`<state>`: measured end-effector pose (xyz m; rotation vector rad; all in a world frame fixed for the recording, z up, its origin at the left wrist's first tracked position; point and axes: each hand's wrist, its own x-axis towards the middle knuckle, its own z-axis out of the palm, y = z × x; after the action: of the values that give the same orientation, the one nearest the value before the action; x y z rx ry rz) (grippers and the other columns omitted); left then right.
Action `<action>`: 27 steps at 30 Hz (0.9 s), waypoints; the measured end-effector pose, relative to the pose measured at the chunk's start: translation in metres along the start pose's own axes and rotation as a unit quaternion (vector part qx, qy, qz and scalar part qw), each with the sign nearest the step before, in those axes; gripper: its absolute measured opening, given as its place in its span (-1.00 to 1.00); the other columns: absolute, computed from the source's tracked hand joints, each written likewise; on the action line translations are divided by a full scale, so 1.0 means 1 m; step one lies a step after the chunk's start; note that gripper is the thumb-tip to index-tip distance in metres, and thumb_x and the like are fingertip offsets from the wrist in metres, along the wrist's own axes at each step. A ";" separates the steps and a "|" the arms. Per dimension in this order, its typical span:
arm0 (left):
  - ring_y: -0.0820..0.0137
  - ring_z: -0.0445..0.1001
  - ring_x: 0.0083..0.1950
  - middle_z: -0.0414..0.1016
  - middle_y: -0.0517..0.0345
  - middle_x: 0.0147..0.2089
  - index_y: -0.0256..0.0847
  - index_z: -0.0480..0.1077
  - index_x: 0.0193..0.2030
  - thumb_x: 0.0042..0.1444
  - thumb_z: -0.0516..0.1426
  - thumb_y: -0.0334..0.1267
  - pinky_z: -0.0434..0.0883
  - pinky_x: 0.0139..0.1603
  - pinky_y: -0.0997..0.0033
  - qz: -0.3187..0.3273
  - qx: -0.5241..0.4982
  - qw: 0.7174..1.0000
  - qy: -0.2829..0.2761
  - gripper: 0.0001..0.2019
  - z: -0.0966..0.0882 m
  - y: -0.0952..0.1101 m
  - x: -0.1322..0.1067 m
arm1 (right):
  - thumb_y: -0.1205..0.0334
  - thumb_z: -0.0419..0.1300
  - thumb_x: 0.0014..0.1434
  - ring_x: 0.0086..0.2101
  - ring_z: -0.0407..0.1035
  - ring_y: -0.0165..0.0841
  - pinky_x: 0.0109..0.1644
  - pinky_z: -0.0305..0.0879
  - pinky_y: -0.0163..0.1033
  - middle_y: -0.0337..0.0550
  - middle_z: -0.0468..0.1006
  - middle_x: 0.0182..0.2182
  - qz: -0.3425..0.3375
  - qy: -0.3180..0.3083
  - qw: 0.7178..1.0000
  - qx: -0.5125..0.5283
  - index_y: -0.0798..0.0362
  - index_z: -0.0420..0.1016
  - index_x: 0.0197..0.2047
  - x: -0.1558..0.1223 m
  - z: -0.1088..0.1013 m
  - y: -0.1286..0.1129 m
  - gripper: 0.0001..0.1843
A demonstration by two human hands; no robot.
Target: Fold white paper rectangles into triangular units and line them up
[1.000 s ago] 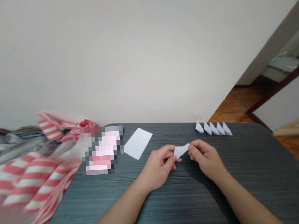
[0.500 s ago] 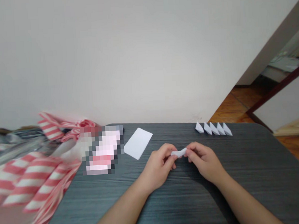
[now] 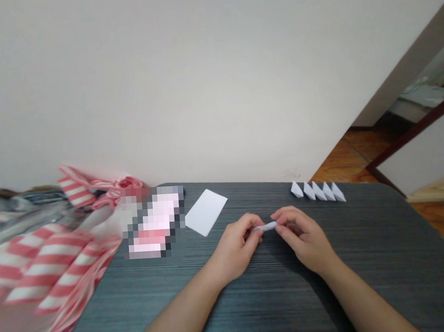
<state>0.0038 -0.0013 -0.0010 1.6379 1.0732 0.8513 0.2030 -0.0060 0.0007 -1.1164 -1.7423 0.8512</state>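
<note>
A small folded piece of white paper (image 3: 268,227) is held between my two hands above the dark table. My left hand (image 3: 235,248) pinches its left end between thumb and fingers. At the right end, my right hand (image 3: 306,238) has its thumb against the paper, with the forefinger curled just above. The paper shows as a thin, nearly level strip; its ends are hidden by my fingers. Beyond my left hand lies a stack of flat white paper (image 3: 206,212), whose number of sheets I cannot tell. Several folded white paper pieces (image 3: 319,191) stand in a row at the back right.
The dark wood-grain table (image 3: 393,255) meets a pale wall (image 3: 217,86) at the back. A blurred-out pink and dark rectangle (image 3: 156,222) lies at the table's left. Red-and-white striped cloth (image 3: 51,269) is heaped beside the left edge. A doorway and wooden floor (image 3: 332,161) show right.
The folded paper has tipped and now looks thinner and flatter. My right forefinger has lifted slightly and spread from the thumb. My left hand has hardly moved.
</note>
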 end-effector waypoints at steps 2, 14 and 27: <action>0.46 0.41 -0.41 0.46 0.21 -0.37 -0.19 0.38 -0.19 0.27 0.05 -0.22 0.32 -0.39 0.52 0.002 0.001 1.000 0.000 -0.87 0.000 0.000 0.000 | 0.28 0.16 0.25 -0.16 0.43 -0.24 -0.19 0.40 -0.20 -0.04 0.49 -0.14 0.001 -0.001 1.000 -0.003 0.00 0.43 -0.28 -0.001 0.000 0.000 -0.95; 0.45 0.42 -0.39 0.52 0.14 -0.28 -0.19 0.45 -0.17 0.27 0.04 -0.28 0.34 -0.38 0.51 0.020 0.042 0.999 -0.007 -0.84 -0.003 0.004 0.002 | 0.28 0.18 0.23 -0.47 0.34 -0.42 -0.34 0.35 -0.24 -0.05 0.49 -0.09 -0.044 -0.041 0.992 -0.114 -0.01 0.48 -0.26 0.002 -0.001 0.000 -0.95; 0.36 0.48 -0.18 0.56 0.10 -0.15 -0.19 0.47 -0.21 0.23 0.09 -0.34 0.39 -0.16 0.43 0.071 0.056 0.996 -0.006 -0.87 -0.003 0.005 0.003 | 0.35 0.14 0.26 -0.24 0.43 -0.28 -0.17 0.36 -0.21 -0.08 0.51 -0.26 -0.080 -0.039 0.989 -0.115 -0.01 0.47 -0.27 0.004 0.000 -0.003 -0.89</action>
<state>0.0037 0.0015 0.0044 1.8281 1.0205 0.8864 0.2010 -0.0031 0.0043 -1.0834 -2.0053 0.6151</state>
